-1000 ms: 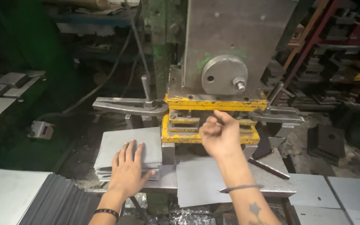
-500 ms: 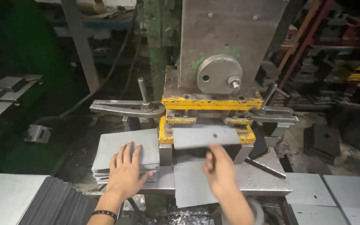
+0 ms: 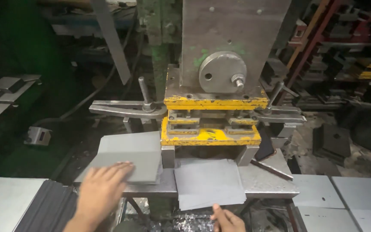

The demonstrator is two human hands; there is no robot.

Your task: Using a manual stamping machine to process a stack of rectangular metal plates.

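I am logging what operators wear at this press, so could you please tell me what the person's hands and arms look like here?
Both hands are bare, with no gloves. The left hand and its forearm show no sleeve, and motion blur hides any wristwear. Of the right hand only the fingers and knuckles show at the bottom edge, with no ring visible.

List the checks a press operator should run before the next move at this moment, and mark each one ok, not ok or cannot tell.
1. Both hands outside the yellow die: ok.
2. Left hand on the stack of grey sheets: ok, its fingers rest on the stack's front edge.
3. Right hand gripping a sheet: not ok, it sits just below the loose sheet.
4. Loose sheet seated in the die: not ok, it overhangs the press table.
5. Die opening free of scrap: cannot tell, too dark.
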